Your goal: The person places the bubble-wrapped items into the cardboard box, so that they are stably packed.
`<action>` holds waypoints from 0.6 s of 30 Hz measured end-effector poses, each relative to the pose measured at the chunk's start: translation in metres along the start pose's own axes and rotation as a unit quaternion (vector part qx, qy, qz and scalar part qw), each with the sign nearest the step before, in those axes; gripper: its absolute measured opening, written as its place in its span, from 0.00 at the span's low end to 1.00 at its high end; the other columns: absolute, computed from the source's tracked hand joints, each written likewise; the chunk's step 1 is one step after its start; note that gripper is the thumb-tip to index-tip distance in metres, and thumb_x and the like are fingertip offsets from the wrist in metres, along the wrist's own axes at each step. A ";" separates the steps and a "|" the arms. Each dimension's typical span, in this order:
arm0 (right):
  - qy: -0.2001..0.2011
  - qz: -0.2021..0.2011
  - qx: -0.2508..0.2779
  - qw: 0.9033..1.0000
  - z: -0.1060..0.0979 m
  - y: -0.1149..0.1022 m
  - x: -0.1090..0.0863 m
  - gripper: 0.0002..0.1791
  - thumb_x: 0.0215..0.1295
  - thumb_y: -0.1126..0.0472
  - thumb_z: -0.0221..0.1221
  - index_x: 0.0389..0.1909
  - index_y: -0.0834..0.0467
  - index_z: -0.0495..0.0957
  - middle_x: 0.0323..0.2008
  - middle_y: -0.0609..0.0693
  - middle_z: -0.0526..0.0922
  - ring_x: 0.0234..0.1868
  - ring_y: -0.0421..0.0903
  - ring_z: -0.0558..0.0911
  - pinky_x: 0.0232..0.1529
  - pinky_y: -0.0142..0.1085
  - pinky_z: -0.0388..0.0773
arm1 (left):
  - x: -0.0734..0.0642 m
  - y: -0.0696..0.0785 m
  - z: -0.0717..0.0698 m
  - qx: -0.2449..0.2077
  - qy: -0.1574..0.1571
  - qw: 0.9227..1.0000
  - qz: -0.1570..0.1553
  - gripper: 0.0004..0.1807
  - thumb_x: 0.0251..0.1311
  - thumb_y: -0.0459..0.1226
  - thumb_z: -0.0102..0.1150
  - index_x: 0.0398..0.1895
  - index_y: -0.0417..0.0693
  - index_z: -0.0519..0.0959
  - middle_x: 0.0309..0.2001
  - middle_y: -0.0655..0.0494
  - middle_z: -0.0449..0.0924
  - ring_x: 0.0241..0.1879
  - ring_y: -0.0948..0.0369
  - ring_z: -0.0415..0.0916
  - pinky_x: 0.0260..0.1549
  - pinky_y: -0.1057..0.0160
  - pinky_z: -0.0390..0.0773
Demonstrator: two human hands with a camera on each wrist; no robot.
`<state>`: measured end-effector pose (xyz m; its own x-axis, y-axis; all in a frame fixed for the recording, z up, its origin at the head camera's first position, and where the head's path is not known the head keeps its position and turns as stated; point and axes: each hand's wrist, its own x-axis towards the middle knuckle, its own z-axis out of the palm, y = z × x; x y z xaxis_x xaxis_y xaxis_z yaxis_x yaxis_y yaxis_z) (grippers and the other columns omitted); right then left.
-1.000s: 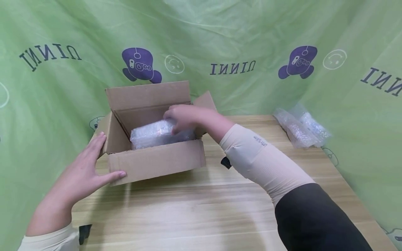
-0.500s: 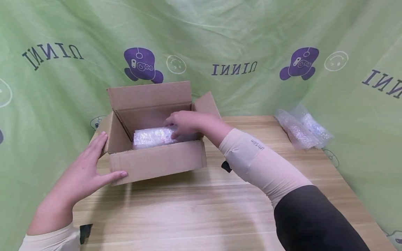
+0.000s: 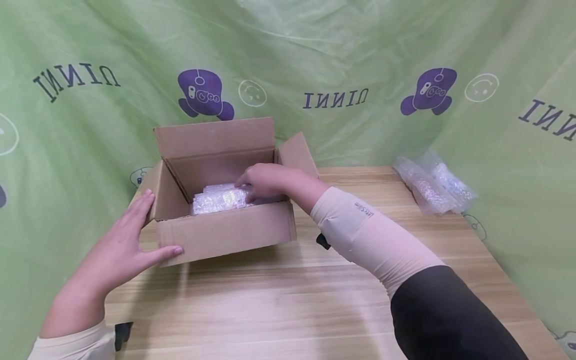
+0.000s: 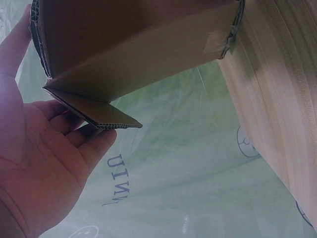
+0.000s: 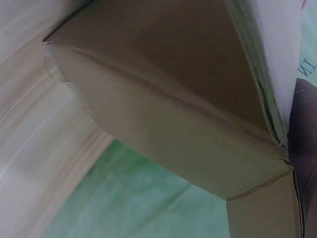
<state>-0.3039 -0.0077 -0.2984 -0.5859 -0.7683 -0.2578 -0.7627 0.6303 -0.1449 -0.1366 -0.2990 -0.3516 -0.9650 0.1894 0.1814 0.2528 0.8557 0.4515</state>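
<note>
An open cardboard box stands toward the back left, flaps spread. My left hand holds its near left corner, thumb on the front flap and fingers against the left flap; the left wrist view shows those fingers bent behind the flap. Reaching over the box's right side, my right hand pinches a bubble-wrapped package low inside it. Another clear-wrapped layer shows just behind that package. In the right wrist view the box wall hides most of the right hand.
Two bubble-wrapped packages lie at the back right corner of the wooden table. A green printed curtain hangs behind and along the sides. The box's back flap stands upright near it.
The bubble-wrapped package has gone lower in the box, and a wrapped layer now shows behind it. My right hand has sunk slightly with it. The left hand stays on the corner.
</note>
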 end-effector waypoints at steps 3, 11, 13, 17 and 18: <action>0.004 -0.001 0.004 1.000 -0.002 0.001 -0.002 0.28 0.67 0.51 0.62 0.67 0.50 0.72 0.61 0.50 0.78 0.63 0.44 0.74 0.66 0.37 0.68 | 0.000 0.000 0.000 0.000 0.000 1.000 -0.001 0.67 0.47 0.60 0.72 0.80 0.59 0.34 0.80 0.57 0.31 0.78 0.44 0.36 0.67 0.29 0.47; 0.057 -0.019 0.040 0.997 -0.016 0.018 -0.019 0.28 0.70 0.48 0.58 0.67 0.56 0.71 0.59 0.53 0.78 0.57 0.44 0.76 0.62 0.37 0.71 | 0.001 0.000 0.001 0.002 0.002 1.000 0.002 0.67 0.47 0.59 0.72 0.80 0.58 0.34 0.80 0.57 0.31 0.78 0.43 0.37 0.68 0.30 0.46; 0.090 -0.020 0.052 0.994 -0.024 0.025 -0.029 0.29 0.70 0.48 0.57 0.68 0.56 0.70 0.61 0.52 0.77 0.58 0.44 0.75 0.63 0.37 0.71 | 0.001 0.000 0.001 0.002 0.003 1.000 0.003 0.67 0.47 0.59 0.72 0.80 0.59 0.34 0.80 0.57 0.31 0.78 0.43 0.37 0.68 0.30 0.46; 0.164 0.005 0.078 0.983 -0.042 0.043 -0.056 0.32 0.70 0.44 0.56 0.71 0.52 0.66 0.66 0.50 0.72 0.59 0.44 0.76 0.66 0.40 0.69 | 0.000 0.001 0.001 0.002 0.001 1.000 0.001 0.67 0.47 0.59 0.72 0.80 0.59 0.34 0.80 0.57 0.31 0.78 0.44 0.36 0.67 0.30 0.47; 0.184 0.014 0.085 0.979 -0.045 0.049 -0.064 0.33 0.70 0.44 0.56 0.72 0.51 0.64 0.67 0.50 0.71 0.60 0.45 0.76 0.67 0.41 0.69 | 0.000 0.001 0.001 0.003 0.001 1.000 0.001 0.67 0.47 0.60 0.72 0.80 0.59 0.34 0.80 0.57 0.31 0.78 0.44 0.36 0.67 0.29 0.47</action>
<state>-0.3159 0.0670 -0.2461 -0.6893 -0.7184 0.0931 -0.7062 0.6377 -0.3076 -0.1367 -0.2978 -0.3522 -0.9645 0.1900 0.1835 0.2539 0.8581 0.4464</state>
